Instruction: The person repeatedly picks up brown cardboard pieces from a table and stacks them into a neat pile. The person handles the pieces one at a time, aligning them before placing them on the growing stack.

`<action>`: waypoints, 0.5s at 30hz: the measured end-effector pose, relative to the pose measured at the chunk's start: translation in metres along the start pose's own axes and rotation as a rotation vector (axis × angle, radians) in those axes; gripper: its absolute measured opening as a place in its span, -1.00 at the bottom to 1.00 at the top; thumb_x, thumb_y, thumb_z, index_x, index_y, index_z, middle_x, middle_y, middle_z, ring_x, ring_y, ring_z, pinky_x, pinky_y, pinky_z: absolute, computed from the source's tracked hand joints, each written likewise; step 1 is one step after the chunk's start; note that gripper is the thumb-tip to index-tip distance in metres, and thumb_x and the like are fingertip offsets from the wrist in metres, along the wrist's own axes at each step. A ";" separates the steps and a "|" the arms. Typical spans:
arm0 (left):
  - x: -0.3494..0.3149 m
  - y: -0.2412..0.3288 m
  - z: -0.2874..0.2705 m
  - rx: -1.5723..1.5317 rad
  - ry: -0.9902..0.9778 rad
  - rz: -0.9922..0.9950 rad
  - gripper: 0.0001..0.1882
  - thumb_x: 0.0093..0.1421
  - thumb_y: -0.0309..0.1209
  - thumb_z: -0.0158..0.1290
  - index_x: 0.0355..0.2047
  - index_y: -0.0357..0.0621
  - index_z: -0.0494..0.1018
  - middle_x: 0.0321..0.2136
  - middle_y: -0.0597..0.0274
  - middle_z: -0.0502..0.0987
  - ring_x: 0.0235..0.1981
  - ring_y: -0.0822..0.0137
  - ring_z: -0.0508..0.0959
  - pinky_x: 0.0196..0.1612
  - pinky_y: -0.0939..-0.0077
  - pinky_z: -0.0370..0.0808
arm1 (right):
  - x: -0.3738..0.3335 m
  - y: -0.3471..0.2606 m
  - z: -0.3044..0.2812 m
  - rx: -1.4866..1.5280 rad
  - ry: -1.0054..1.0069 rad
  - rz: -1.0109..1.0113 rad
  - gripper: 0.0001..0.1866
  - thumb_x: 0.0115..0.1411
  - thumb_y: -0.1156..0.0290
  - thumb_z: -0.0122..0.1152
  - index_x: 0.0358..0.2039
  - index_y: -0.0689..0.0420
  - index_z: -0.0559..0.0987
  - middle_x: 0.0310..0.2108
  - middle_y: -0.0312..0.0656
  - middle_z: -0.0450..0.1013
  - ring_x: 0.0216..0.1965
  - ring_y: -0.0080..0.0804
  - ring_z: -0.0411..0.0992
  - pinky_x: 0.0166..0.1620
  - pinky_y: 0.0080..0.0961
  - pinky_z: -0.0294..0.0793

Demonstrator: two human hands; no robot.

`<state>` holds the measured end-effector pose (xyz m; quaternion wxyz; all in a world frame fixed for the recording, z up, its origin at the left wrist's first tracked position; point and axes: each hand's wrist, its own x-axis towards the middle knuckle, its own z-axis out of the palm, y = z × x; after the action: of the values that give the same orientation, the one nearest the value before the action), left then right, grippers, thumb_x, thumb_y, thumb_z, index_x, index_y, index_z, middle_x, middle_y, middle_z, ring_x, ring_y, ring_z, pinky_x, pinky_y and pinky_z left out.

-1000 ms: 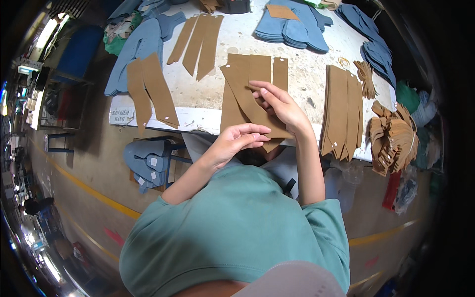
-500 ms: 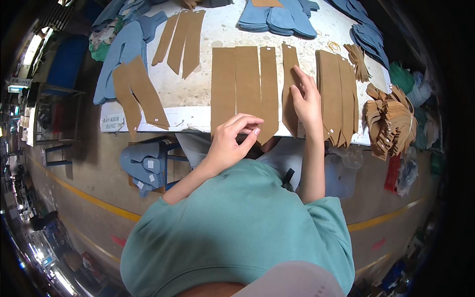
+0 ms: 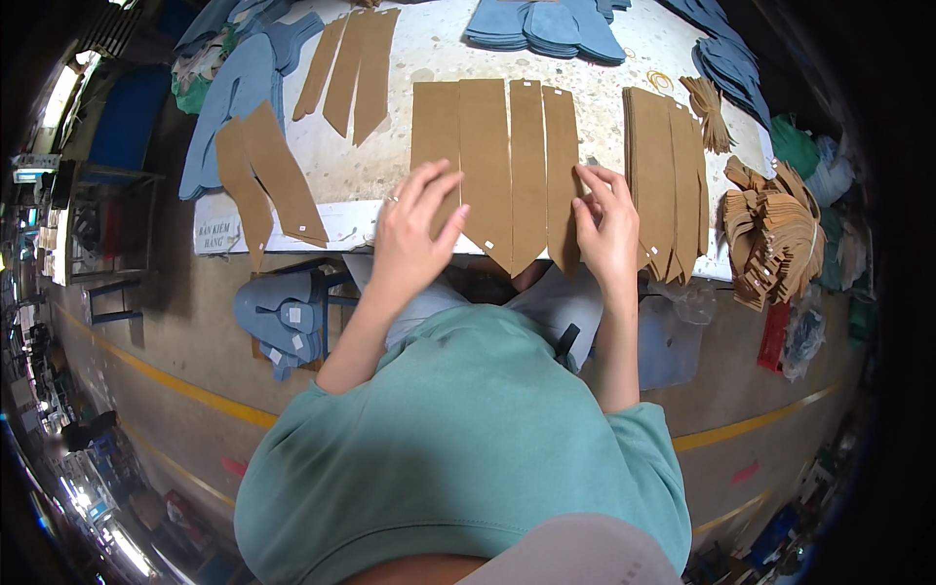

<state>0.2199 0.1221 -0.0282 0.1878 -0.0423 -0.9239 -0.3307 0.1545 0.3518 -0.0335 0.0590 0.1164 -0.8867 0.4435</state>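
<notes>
A row of flat brown fabric-like panels (image 3: 485,156) with pointed near ends lies side by side on the table in front of me. My left hand (image 3: 414,232) is over the leftmost panel (image 3: 434,122), its fingers spread and holding nothing. At the row's right end, my right hand (image 3: 611,226) has its fingertips at the edge of a narrow brown strip (image 3: 561,161). Its thumb and fingers are apart. The strip lies close beside its neighbour (image 3: 527,166). Small white labels mark several pieces. To the right of that hand sits a stack of brown panels (image 3: 655,166).
Bundled brown strips (image 3: 775,239) lie at the right table edge, with a smaller bundle (image 3: 709,112) behind. More brown pieces (image 3: 356,83) and blue cut pieces (image 3: 234,112) lie at left. A blue stack (image 3: 546,29) stands at the back. Blue pieces rest on a stool (image 3: 283,317).
The narrow strip has shifted left, up to its neighbour, with my right hand moving nearer along its edge. My left hand has moved left and away from me, and its fingers have spread.
</notes>
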 end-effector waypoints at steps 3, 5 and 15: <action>0.005 -0.015 -0.005 0.096 -0.060 0.041 -0.60 0.14 -0.34 0.15 0.00 -0.15 0.47 0.09 0.04 0.41 0.13 -0.01 0.40 0.17 0.17 0.32 | 0.012 0.002 0.004 0.010 -0.002 -0.009 -0.57 0.09 0.61 0.17 0.03 0.16 0.51 -0.08 -0.10 0.41 -0.34 -0.32 0.51 -0.21 -0.43 0.54; 0.005 -0.020 -0.004 0.117 -0.100 0.064 -0.55 0.16 -0.28 0.14 0.04 -0.14 0.44 0.14 0.04 0.37 0.19 -0.02 0.34 0.23 0.12 0.24 | 0.018 0.000 0.008 0.011 0.005 -0.004 -0.58 0.09 0.59 0.18 0.02 0.15 0.52 -0.11 -0.09 0.41 -0.36 -0.32 0.51 -0.21 -0.41 0.54; -0.006 0.002 0.012 0.048 -0.268 0.150 -0.47 0.19 -0.14 0.10 0.14 -0.01 0.37 0.25 0.06 0.22 0.30 -0.01 0.17 0.32 -0.09 0.03 | 0.044 0.002 0.029 -0.074 0.127 0.047 -0.65 0.05 0.56 0.22 -0.09 0.20 0.60 -0.22 -0.02 0.43 -0.28 -0.23 0.50 -0.15 -0.36 0.51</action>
<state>0.2222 0.1321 -0.0379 0.0879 -0.1506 -0.9426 -0.2849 0.1117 0.3232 -0.0437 0.1089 0.0648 -0.8995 0.4182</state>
